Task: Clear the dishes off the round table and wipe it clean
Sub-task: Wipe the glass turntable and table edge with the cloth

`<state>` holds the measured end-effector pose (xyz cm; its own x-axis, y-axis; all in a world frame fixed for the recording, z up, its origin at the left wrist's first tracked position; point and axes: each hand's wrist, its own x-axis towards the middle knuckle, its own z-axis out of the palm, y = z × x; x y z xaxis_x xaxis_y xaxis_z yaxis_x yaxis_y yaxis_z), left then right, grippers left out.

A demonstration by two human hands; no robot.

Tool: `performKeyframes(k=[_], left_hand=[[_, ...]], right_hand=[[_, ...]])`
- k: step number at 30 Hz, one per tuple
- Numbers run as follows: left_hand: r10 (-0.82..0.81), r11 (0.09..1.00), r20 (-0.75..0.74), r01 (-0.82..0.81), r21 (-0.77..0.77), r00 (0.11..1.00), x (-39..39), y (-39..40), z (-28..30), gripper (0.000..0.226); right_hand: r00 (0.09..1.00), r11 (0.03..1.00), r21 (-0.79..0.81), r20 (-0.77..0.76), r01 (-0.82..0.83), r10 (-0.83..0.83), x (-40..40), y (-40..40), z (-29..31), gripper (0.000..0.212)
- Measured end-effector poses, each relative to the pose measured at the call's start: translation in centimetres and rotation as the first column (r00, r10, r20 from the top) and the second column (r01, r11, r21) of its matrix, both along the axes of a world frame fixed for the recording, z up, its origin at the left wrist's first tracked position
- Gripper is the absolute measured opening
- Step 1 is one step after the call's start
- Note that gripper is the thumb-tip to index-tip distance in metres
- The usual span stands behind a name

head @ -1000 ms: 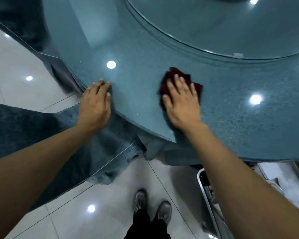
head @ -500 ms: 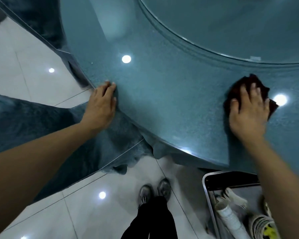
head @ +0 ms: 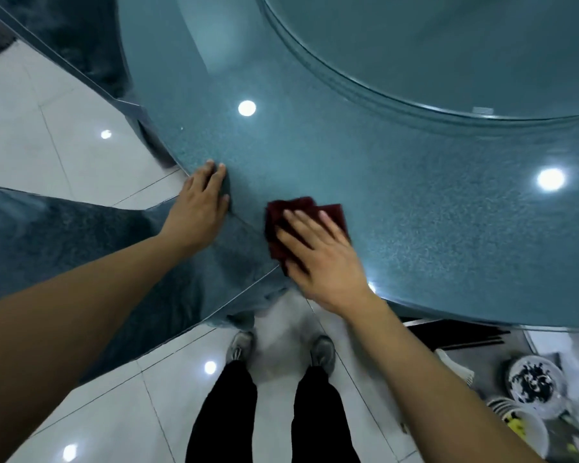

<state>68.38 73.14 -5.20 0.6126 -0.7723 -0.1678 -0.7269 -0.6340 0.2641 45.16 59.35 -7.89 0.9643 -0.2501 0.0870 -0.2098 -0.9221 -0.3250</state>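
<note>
While pressing flat on the dark red cloth (head: pixel 306 225) in the head view, with fingers straight and spread wide, the right hand (head: pixel 321 259) pinning it to the round table (head: pixel 432 212) just inside the near rim. Resting at the table's edge just left of the cloth, near but apart from it, the left hand (head: pixel 201 208), fingers straight and relaxed, holding nothing, seemingly bracing. Showing no dishes on the visible part of the tabletop; judging from that, clearing done and wiping in hand.

Lying crumpled and roughly square under the right palm, so no clear long axis; sticking out ahead and to the left of the fingers (head: pixel 301 217). Being the hand on the cloth, the right one clearly the one to carry the next stroke. Opening widest to the right and forward: a broad bare band of blue surface running between the near rim and the raised glass turntable (head: pixel 448 45) at the centre. Closing in on the left, where the left hand is blocking the way, and toward the body, where the rim is dropping off just behind the wrist, risking the cloth slipping over. Sitting low at the right, below the rim, a cart (head: pixel 535 379) of used dishes, well clear of the stroke
</note>
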Motion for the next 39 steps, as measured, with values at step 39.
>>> performKeyframes(k=[39], left_hand=[[-0.673,0.728,0.233,0.685,0.037,0.702,11.3,-1.3,-2.5,0.056]], right_hand=[[0.754,0.757,0.027,-0.117,0.653,-0.647,20.2,-5.7,0.2,0.060]])
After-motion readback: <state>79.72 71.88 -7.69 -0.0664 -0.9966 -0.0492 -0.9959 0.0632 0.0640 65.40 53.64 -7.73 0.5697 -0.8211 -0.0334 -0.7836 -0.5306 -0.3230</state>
